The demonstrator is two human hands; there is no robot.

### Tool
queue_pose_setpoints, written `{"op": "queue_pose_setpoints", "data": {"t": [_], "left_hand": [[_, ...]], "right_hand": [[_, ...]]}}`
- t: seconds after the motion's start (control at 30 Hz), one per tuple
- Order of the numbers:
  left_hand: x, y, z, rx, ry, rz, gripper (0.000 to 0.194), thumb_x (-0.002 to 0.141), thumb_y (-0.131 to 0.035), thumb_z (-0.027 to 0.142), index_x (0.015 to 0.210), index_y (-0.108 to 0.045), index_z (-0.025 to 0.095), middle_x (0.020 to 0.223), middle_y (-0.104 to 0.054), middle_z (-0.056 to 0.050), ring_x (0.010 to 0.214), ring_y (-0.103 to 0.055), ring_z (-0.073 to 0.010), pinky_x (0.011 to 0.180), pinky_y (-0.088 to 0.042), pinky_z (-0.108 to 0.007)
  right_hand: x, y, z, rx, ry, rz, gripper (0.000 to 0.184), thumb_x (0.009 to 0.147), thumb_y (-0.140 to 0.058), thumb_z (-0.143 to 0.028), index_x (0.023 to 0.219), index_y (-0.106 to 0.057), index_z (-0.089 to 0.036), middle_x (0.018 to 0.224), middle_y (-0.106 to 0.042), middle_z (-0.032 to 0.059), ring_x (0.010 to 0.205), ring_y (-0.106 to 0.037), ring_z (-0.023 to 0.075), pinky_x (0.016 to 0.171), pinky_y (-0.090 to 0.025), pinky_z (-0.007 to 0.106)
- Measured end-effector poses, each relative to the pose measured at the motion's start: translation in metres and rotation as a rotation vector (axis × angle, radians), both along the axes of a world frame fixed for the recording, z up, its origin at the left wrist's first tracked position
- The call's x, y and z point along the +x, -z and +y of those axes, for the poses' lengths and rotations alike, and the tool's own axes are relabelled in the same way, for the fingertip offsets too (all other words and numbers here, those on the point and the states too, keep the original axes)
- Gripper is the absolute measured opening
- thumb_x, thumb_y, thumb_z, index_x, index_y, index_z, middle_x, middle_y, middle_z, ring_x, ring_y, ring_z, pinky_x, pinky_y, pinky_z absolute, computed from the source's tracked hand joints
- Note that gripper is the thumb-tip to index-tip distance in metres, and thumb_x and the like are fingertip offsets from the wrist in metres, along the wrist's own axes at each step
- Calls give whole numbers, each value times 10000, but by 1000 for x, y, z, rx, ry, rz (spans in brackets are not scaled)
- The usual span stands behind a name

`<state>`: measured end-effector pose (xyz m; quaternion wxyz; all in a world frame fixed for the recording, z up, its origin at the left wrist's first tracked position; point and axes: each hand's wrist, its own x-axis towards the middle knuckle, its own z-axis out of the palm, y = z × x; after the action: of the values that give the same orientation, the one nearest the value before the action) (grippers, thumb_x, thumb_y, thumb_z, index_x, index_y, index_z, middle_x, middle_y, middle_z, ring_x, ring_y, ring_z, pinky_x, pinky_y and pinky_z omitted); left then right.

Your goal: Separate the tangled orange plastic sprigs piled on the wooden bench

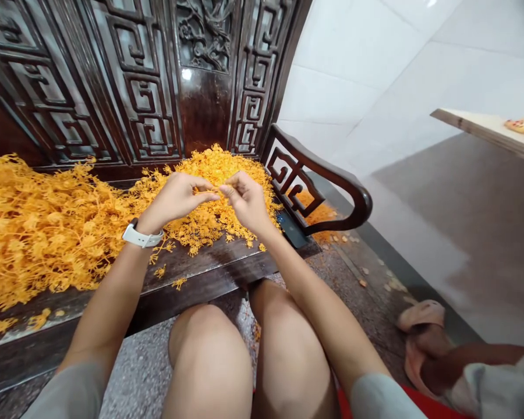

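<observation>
My left hand (186,195), with a pale watch (142,235) on its wrist, is closed in a pinch on a small yellow-orange piece (209,190). Its thumb and forefinger stretch to the right toward my right hand (245,201). That hand's fingertips are pressed together at the other end of the same piece. The piece is thin and mostly hidden by the fingers. Below both hands lies a heap of loose yellow-orange flower-like pieces (213,163). To the left a larger mass of branching yellow-orange sprigs (48,227) covers the bench seat.
The dark carved wooden bench (205,107) has a curved armrest (358,201) on the right. A phone (294,230) lies beside the heap. More orange bits (317,212) are past the armrest. Another person's foot (432,343) shows at lower right, under a wooden board (480,131).
</observation>
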<state>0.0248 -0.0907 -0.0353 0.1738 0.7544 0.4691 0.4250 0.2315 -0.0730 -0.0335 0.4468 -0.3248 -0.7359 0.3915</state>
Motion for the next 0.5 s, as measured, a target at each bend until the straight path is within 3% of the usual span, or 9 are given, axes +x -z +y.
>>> {"op": "queue_pose_setpoints", "data": {"t": [0.1,0.17,0.23,0.3,0.4,0.43,0.47,0.5], "left_hand": [[-6,8,9,-51,50,-119,213,851,-720,378,799,-852,220,799,-818,-54,724,-728,-213,690,-528,-315],[-10,17,17,-122,137,-170,207,817,-727,371,760,-835,205,771,-805,-48,719,-722,-214,678,-533,-316],[-17,27,24,-218,214,-186,204,779,-776,398,761,-830,203,776,-801,-36,724,-716,-220,680,-544,-332],[-28,37,33,-226,100,-236,229,739,-828,436,779,-833,211,791,-799,-20,735,-703,-223,703,-544,-364],[-55,44,42,-102,-247,-360,249,747,-821,466,767,-807,217,704,-743,7,689,-630,-194,698,-488,-385],[-65,44,43,-72,-320,-397,250,756,-816,466,752,-789,219,659,-710,17,660,-597,-178,679,-463,-372],[-75,43,43,-53,-368,-443,246,763,-822,465,755,-776,223,639,-690,26,645,-577,-165,662,-443,-355],[-82,40,41,-45,-404,-497,241,751,-848,453,762,-767,226,628,-677,32,636,-565,-155,645,-425,-336]], "right_hand": [[-5,-11,-12,11,-98,-76,258,969,-664,-447,860,-557,-238,765,-554,3,715,-478,166,681,-398,311],[-12,-24,-24,92,-272,-249,207,949,-658,-308,793,-547,-228,763,-554,5,739,-481,168,723,-413,317],[-17,-41,-38,76,-466,-383,237,913,-656,-195,725,-515,-219,743,-551,2,755,-499,170,756,-439,313],[-20,-58,-50,-92,-805,-413,269,903,-676,-160,694,-515,-210,745,-581,0,772,-549,167,781,-484,299],[-18,-75,-58,-428,-1604,-445,160,908,-751,-186,776,-660,-178,903,-697,33,865,-660,178,776,-536,273],[-16,-75,-56,-526,-1740,-428,91,898,-780,-192,843,-712,-165,954,-724,47,872,-687,181,738,-546,265],[-13,-72,-51,-612,-1721,-341,72,890,-800,-199,908,-743,-159,974,-744,52,845,-703,175,683,-546,256],[-11,-65,-44,-686,-1552,-167,95,891,-807,-209,954,-752,-163,959,-756,46,785,-701,159,624,-535,244]]}}
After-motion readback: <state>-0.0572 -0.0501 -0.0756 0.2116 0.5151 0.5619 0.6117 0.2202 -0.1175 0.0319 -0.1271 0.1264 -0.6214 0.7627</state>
